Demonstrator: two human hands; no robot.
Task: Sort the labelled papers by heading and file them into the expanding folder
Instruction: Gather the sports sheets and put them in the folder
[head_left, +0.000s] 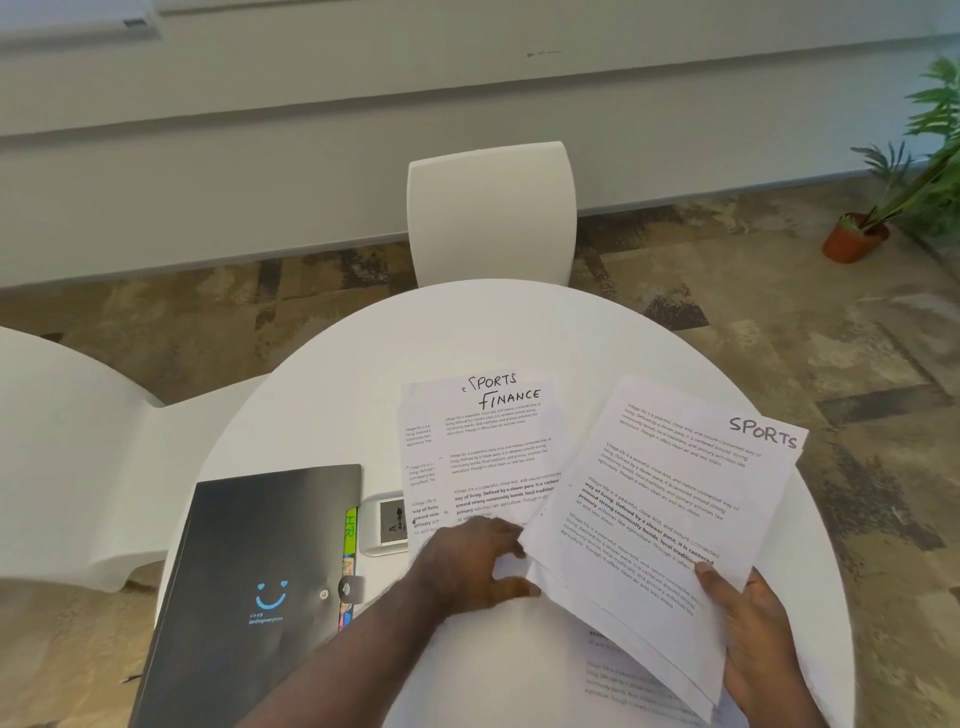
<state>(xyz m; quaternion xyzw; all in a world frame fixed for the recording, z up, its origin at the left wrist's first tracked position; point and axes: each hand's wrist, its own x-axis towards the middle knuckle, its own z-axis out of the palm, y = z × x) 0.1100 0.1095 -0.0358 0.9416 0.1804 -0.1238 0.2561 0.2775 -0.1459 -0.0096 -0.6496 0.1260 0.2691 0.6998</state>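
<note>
A round white table (332, 395) holds the papers. My right hand (756, 639) grips a sheaf of sheets (660, 519) by its lower right edge; the top one is headed SPORTS. My left hand (475, 561) rests on the table with its fingers on the sheaf's lower left corner and over the bottom of a flat pile (483, 452). That pile shows a sheet headed FINANCE on top and one headed SPORTS peeking out behind it. The black expanding folder (249, 582) lies shut at the left, with coloured tabs along its right edge. More printed sheets (623, 680) lie under the sheaf.
A white chair (491, 213) stands beyond the table and another white chair (67, 447) at the left. A grey socket panel (387, 522) is set into the table between folder and pile. A potted plant (857, 239) stands on the floor at the far right.
</note>
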